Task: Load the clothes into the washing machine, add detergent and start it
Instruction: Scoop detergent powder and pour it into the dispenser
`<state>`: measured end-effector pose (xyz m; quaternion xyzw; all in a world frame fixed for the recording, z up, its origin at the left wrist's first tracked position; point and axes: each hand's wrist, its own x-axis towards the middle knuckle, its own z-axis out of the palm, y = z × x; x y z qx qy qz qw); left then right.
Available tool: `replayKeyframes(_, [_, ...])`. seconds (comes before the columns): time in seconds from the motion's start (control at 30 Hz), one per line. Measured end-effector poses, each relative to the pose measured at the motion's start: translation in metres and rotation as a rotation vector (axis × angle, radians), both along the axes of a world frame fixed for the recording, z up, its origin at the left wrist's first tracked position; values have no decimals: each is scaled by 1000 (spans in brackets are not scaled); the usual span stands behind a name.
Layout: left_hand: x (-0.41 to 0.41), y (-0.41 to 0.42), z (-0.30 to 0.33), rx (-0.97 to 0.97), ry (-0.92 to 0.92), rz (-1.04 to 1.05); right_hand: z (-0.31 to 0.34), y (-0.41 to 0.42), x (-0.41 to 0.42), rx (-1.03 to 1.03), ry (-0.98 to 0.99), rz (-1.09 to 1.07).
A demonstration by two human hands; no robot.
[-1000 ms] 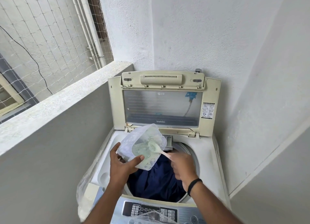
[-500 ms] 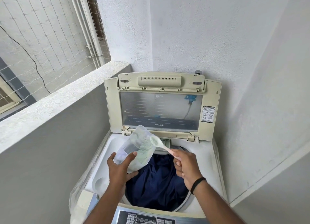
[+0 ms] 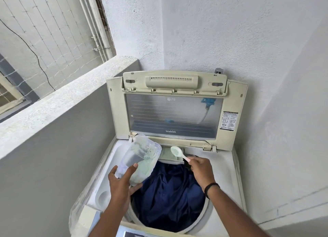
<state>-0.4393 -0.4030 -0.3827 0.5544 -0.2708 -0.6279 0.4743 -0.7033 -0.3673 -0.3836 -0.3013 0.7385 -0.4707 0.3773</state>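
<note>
Nearest you, at the bottom edge, the control panel [image 3: 134, 234] of the washing machine [image 3: 236, 192] just shows as a dark strip. Above it the round tub mouth is filled with dark blue clothes [image 3: 170, 196], lying loosely crumpled inside the drum.

Your left hand [image 3: 120, 187] reaches over the left rim of the tub; its fingers [image 3: 132, 168] and thumb are curled round the lower end of a clear plastic container [image 3: 142, 158], which you hold tilted, open mouth pointing up and away from you. Pale green detergent powder [image 3: 148, 165] lies along its lower side and clings to the walls.

Your right hand [image 3: 201, 167], with a black band [image 3: 211, 189] on its wrist, hovers over the far right part of the tub. Its fingers pinch the pink handle of a small spoon [image 3: 178, 152]. The spoon's bowl holds a little green powder and sits above the detergent drawer [image 3: 168, 154], a shallow rectangular recess at the back rim of the tub, just right of the container's mouth. Spoon and container are apart.

Beyond that, the lid [image 3: 175, 112] stands upright, its clear window facing you, with a printed label [image 3: 229, 120] on its right frame. A blue hose fitting [image 3: 206, 102] shows through the window. To the left runs a grey parapet wall [image 3: 53, 108] with netting [image 3: 44, 32] beyond; behind and to the right stand white textured walls [image 3: 230, 32].
</note>
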Motion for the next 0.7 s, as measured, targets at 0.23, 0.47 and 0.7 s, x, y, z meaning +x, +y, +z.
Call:
replayKeyframes(0.23, [1, -3, -10, 31, 38, -33, -29, -9, 2, 25, 215, 156])
replayKeyframes(0.47, [4, -12, -13, 48, 31, -25, -41, -9, 4, 107, 381, 298])
replayKeyframes(0.7, [3, -15, -16, 53, 40, -26, -45, -13, 3, 132, 513, 351])
